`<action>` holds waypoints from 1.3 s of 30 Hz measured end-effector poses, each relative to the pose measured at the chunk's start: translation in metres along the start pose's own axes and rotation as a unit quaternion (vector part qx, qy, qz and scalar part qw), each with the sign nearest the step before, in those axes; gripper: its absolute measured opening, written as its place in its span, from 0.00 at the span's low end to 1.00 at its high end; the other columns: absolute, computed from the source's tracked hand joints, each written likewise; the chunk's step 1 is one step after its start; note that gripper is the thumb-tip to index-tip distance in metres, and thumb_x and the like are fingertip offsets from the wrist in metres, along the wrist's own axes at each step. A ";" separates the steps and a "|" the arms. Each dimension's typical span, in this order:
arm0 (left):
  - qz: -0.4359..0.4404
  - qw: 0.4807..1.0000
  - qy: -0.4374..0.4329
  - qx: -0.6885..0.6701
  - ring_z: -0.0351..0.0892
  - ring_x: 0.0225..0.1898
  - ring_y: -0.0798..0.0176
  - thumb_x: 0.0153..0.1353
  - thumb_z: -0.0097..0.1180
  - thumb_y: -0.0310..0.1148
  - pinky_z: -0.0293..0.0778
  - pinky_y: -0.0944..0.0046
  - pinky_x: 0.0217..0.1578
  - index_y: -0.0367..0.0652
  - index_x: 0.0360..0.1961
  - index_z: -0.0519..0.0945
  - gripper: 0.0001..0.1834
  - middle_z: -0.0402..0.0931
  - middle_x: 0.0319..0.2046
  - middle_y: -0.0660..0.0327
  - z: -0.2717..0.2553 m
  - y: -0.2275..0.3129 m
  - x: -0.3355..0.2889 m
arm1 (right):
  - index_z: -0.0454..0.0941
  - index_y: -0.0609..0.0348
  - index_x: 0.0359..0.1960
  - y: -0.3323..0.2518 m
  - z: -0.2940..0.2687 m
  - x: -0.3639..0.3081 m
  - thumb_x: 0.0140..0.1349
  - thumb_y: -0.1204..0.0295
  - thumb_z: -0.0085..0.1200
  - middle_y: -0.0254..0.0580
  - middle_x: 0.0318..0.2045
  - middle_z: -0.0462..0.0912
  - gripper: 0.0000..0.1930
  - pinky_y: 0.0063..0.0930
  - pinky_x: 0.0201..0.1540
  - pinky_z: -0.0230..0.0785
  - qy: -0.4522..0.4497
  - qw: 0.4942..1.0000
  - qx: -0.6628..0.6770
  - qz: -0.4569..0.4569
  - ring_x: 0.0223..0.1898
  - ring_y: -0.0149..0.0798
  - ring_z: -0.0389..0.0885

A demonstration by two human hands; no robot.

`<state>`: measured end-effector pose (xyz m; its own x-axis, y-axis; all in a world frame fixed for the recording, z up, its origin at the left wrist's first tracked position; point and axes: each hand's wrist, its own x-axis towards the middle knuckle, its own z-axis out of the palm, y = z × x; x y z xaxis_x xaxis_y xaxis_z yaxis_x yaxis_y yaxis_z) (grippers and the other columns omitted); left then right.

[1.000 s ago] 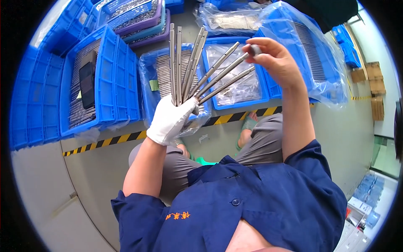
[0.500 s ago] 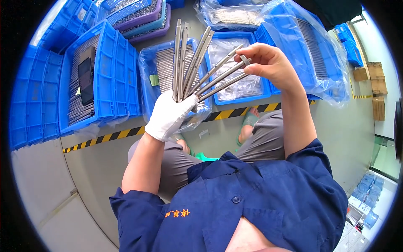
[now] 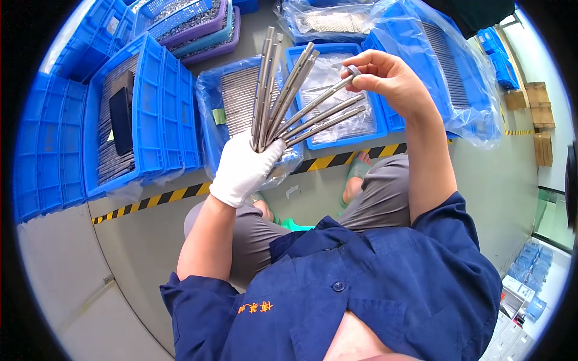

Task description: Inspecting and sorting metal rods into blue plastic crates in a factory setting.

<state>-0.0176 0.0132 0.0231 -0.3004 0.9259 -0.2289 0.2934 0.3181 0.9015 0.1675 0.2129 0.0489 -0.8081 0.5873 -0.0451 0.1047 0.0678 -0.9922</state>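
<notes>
My left hand (image 3: 245, 170), in a white glove, is closed around a fanned bunch of metal rods (image 3: 293, 85). Small holes show along several of the rods. Bare and pinched, my right hand (image 3: 388, 81) grips a small grey ring-like metal piece (image 3: 354, 71) between thumb and fingertips. It is at the tip of one rod that slants right out of the bunch; whether it sits around that tip or only touches it, I cannot tell. Two other rods spread out just below my right fingertips.
Ahead stand blue crates (image 3: 380, 133) lined with clear plastic, holding rows of rods. Stacked blue crates (image 3: 158, 108) rise at the left, with a black phone (image 3: 120, 120) on their rods. Colored baskets (image 3: 208, 51) of small parts stand behind. Black-and-yellow tape (image 3: 180, 194) crosses the floor.
My right hand has moved up slightly, with the small metal piece, from a middle rod to the tip of the rod above it. The bunch in my left hand has shifted slightly right.
</notes>
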 end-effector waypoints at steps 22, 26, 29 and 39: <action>-0.097 0.931 -0.182 -0.300 0.70 0.37 0.70 0.50 0.56 0.37 0.66 0.70 0.39 0.36 0.44 0.70 0.22 0.72 0.36 0.61 -0.002 -0.002 -0.009 | 0.70 0.62 0.44 0.014 0.008 0.012 0.55 0.70 0.52 0.44 0.36 0.77 0.15 0.25 0.42 0.71 -0.103 0.964 0.243 -0.011 0.35 0.34 0.78; -0.092 0.938 -0.188 -0.277 0.69 0.36 0.71 0.50 0.56 0.37 0.66 0.71 0.38 0.36 0.43 0.70 0.21 0.72 0.35 0.62 -0.003 -0.001 -0.010 | 0.72 0.62 0.42 0.012 0.003 0.008 0.51 0.73 0.55 0.40 0.33 0.76 0.16 0.25 0.42 0.71 -0.108 0.975 0.193 -0.001 0.34 0.31 0.77; -0.105 0.949 -0.176 -0.239 0.66 0.31 0.74 0.52 0.53 0.36 0.64 0.72 0.34 0.36 0.38 0.74 0.15 0.71 0.29 0.66 -0.002 0.002 -0.014 | 0.74 0.62 0.38 0.004 0.001 0.005 0.46 0.77 0.57 0.39 0.34 0.77 0.15 0.23 0.42 0.70 -0.088 0.995 0.039 -0.008 0.34 0.29 0.76; -0.081 0.951 -0.209 -0.213 0.67 0.32 0.73 0.51 0.54 0.37 0.65 0.73 0.34 0.35 0.41 0.74 0.18 0.72 0.30 0.64 -0.008 0.007 -0.011 | 0.70 0.64 0.44 0.018 0.006 0.007 0.51 0.66 0.57 0.42 0.35 0.77 0.20 0.26 0.40 0.73 -0.111 0.970 0.214 0.020 0.34 0.32 0.78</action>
<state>-0.0194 0.0036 0.0348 0.1036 0.9004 -0.4225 -0.1477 0.4340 0.8887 0.1597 0.2133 0.0297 -0.9182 0.3912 -0.0614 -0.0732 -0.3200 -0.9446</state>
